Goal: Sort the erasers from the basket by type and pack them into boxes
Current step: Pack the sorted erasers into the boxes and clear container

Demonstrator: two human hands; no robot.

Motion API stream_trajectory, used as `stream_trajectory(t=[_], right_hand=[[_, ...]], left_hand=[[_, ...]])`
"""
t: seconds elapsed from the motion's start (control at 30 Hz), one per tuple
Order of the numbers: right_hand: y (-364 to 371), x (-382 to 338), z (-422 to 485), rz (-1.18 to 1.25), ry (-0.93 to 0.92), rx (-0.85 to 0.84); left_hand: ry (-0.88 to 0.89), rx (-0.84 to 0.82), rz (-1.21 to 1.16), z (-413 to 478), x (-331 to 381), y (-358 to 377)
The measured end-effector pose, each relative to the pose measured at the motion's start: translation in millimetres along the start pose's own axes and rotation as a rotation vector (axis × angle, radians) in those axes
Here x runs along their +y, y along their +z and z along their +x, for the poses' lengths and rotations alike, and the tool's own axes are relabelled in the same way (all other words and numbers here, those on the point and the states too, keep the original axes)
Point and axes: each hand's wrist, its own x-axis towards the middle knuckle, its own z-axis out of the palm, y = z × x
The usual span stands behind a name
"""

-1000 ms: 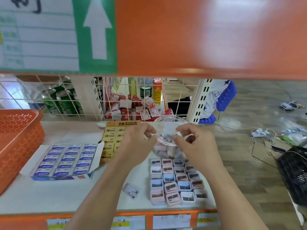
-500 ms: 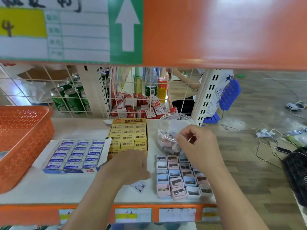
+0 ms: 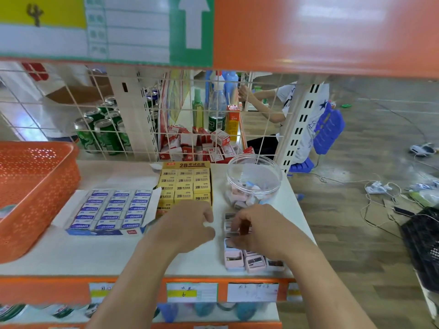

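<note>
While right hand [image 3: 259, 231] curls onto eraser rows [image 3: 255, 262], left hand [image 3: 187, 227] curled beside, both grips unclear

We stand at a shop's display shelf [image 3: 71, 252]: price labels [image 3: 192, 292] line its orange edge, boxed erasers [image 3: 111, 210] lie in rows on it, a wire grid [image 3: 95, 115] backs it, and beyond stand green cans [image 3: 104, 136], bottles [image 3: 217, 110] and small red-and-white boxes [image 3: 190, 148].
</note>
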Motion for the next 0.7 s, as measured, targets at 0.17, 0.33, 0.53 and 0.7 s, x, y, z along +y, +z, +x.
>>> stream_trajectory(t=[0.17, 0.33, 0.53, 0.7], right_hand=[[3.5, 2.4, 2.0, -0.011, -0.032, 0.029], [4.3, 4.6, 2.1, 0.028, 0.000, 0.043], [3.1, 5.7, -1.0, 0.006, 0.033, 0.082], [-0.5, 5.5, -3.2, 0.035, 0.044, 0.073]], left_hand=[[0.136, 0.197, -0.151, 6.7, 7.1, -11.6], [0.194, 0.313, -0.289, 16.2, 33.0, -25.1], [0.237, 0.281, -0.185, 55.3, 66.8, -28.3], [0.191, 0.190, -0.051, 72.5, 63.6, -14.6]])
